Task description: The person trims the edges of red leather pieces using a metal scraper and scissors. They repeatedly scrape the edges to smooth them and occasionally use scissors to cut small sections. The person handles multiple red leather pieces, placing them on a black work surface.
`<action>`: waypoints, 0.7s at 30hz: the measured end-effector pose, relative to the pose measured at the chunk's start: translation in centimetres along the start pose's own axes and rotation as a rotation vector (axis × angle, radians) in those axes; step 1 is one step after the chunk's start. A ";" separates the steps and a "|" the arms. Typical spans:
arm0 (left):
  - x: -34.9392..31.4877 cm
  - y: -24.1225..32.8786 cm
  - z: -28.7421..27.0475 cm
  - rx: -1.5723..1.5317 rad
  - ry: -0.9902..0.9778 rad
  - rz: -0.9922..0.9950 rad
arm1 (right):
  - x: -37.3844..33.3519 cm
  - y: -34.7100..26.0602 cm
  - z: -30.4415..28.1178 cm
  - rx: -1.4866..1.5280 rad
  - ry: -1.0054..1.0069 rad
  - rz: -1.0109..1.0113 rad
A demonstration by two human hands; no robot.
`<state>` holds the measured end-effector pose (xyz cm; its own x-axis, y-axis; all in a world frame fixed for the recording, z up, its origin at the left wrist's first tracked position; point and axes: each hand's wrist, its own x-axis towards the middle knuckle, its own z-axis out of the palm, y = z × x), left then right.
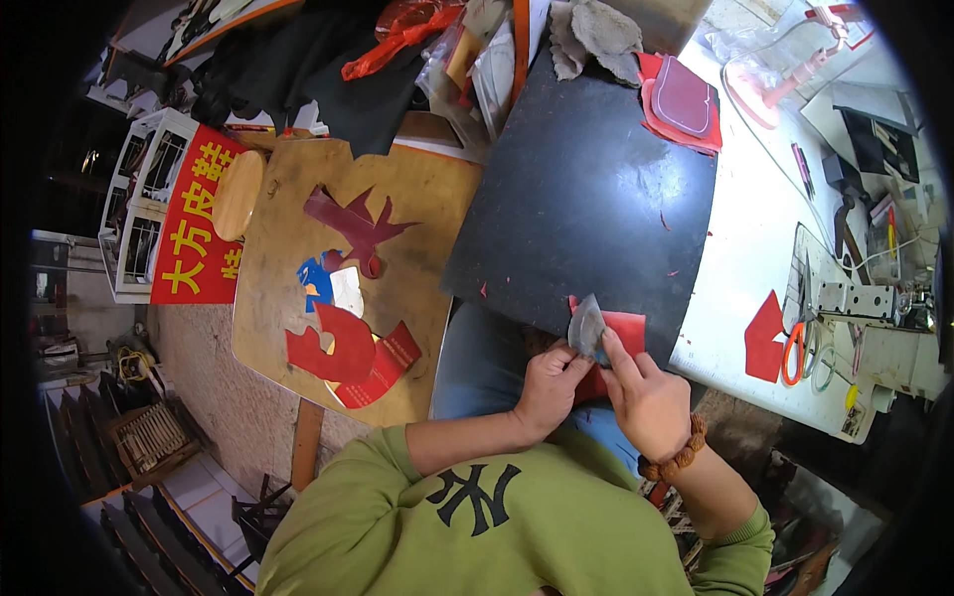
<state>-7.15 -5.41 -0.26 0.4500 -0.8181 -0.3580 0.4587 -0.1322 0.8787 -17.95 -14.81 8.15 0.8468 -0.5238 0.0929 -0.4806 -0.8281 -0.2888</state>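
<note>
A red leather piece lies over the near edge of the black work board, and part of it hangs below toward my lap. My right hand grips a broad, grey-bladed leather knife, its index finger stretched along the blade. The blade rests over the leather's left part. Close beside it, my left hand has its fingers closed at the leather's left edge, touching the knife's side. The knife's handle is hidden by my fingers.
Left is a wooden board with maroon leather scraps and a red curved cut-out. On the right white table are orange-handled scissors, a red leather piece and a sewing machine. Stacked red panels lie at the board's far corner.
</note>
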 end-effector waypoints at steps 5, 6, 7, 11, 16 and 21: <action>0.2 -1.0 0.0 -0.092 -0.001 -0.028 | -1.3 -0.1 -0.2 0.021 -0.095 0.016; 0.2 -1.0 0.0 -0.083 -0.002 -0.022 | -1.2 -0.1 -0.2 0.021 -0.098 0.018; 0.2 -0.9 0.0 -0.073 -0.002 -0.016 | -0.9 -0.1 -0.1 0.025 -0.107 0.020; 0.2 -0.5 0.0 0.071 0.019 -0.007 | -0.2 -0.2 -0.1 0.001 -0.074 -0.006; 0.0 -0.2 0.1 0.090 0.017 0.037 | 0.1 0.0 0.1 -0.021 -0.042 -0.033; -0.1 0.1 0.2 0.105 0.022 -0.006 | 1.1 0.1 0.8 -0.039 -0.030 -0.029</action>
<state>-7.31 -5.51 -0.06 0.4651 -0.8046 -0.3691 0.3788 -0.1960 0.9045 -16.91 -15.27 7.44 0.8665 -0.4940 0.0716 -0.4642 -0.8502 -0.2485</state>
